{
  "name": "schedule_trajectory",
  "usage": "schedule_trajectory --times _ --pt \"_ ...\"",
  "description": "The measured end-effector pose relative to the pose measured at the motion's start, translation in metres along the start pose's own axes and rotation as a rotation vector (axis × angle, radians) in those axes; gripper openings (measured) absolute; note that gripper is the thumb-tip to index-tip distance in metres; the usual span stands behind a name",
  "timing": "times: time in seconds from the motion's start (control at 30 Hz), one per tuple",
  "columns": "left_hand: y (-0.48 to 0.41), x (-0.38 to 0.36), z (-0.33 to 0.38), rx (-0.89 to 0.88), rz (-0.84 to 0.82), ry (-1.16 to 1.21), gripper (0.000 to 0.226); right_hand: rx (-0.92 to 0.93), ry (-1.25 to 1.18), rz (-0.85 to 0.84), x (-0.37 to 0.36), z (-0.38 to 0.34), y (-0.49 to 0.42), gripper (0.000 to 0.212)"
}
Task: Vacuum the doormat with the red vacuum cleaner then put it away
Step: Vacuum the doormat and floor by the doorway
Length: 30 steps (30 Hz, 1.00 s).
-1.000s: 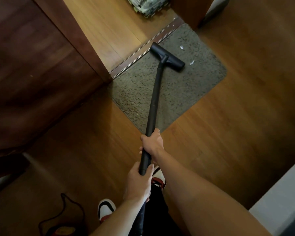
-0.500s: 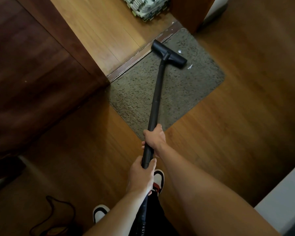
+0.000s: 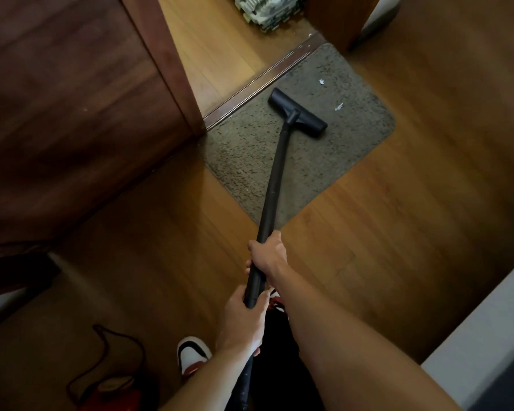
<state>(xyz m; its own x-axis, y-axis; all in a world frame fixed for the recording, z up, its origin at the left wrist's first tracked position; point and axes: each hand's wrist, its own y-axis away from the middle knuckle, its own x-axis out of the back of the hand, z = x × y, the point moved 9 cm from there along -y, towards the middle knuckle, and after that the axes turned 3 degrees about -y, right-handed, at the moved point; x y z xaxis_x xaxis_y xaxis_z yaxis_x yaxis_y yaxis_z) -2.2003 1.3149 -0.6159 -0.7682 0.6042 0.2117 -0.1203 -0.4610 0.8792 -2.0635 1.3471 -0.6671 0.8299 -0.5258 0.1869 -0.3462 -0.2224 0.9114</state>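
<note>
A grey-brown doormat (image 3: 306, 170) lies on the wooden floor in front of a doorway threshold. The black vacuum wand (image 3: 275, 185) runs from my hands up to its flat black floor head (image 3: 297, 112), which rests on the mat's middle. Two white scraps (image 3: 339, 106) lie on the mat to the right of the head. My right hand (image 3: 267, 255) grips the wand higher up. My left hand (image 3: 244, 321) grips it lower, near the hose. The red vacuum body (image 3: 113, 390) sits at the bottom left, partly cut off by the frame edge.
A dark wooden door (image 3: 72, 120) stands open on the left. A stack of foam tiles (image 3: 270, 10) sits beyond the threshold (image 3: 264, 81). A black cord (image 3: 107, 348) loops on the floor by the vacuum. My sneakers (image 3: 192, 354) are below. A pale ledge (image 3: 487, 336) fills the lower right.
The floor head has been pulled back from the threshold toward me, onto the mat's middle. The two white scraps now lie farther from the head. Both hands keep their grip.
</note>
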Motion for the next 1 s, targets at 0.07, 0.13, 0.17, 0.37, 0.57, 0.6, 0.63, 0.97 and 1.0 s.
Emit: schedule_trajectory --times 0.07,0.13,0.17,0.37,0.57,0.6,0.63,0.97,1.0 --pt "0.009 0.011 -0.017 0.003 -0.005 -0.019 0.02 -0.012 0.0 -0.004 -0.011 0.016 0.012 0.032" --pt "0.016 0.021 -0.034 0.005 -0.009 -0.036 0.021 -0.023 -0.008 -0.006 -0.022 0.032 0.022 0.031" --pt "0.019 0.025 -0.042 0.002 -0.008 -0.046 0.021 -0.026 -0.013 -0.005 -0.026 0.039 0.027 0.031" --pt "0.044 0.042 -0.069 -0.025 -0.012 -0.119 0.021 -0.031 -0.026 0.041 -0.035 0.073 0.056 0.031" --pt "0.061 0.046 -0.075 0.002 -0.102 -0.187 0.018 -0.054 -0.038 0.079 -0.031 0.094 0.07 0.03" --pt "0.061 0.046 -0.078 0.012 -0.1 -0.198 0.018 -0.055 -0.046 0.077 -0.031 0.096 0.07 0.03" --pt "0.06 0.046 -0.081 0.026 -0.092 -0.201 0.018 -0.051 -0.045 0.075 -0.031 0.097 0.069 0.029" --pt "0.034 0.004 -0.033 0.041 -0.084 -0.177 0.021 -0.022 -0.037 0.084 0.014 0.052 0.033 0.026" --pt "0.031 -0.004 -0.021 0.037 -0.088 -0.173 0.021 -0.021 -0.037 0.082 0.023 0.043 0.027 0.026"
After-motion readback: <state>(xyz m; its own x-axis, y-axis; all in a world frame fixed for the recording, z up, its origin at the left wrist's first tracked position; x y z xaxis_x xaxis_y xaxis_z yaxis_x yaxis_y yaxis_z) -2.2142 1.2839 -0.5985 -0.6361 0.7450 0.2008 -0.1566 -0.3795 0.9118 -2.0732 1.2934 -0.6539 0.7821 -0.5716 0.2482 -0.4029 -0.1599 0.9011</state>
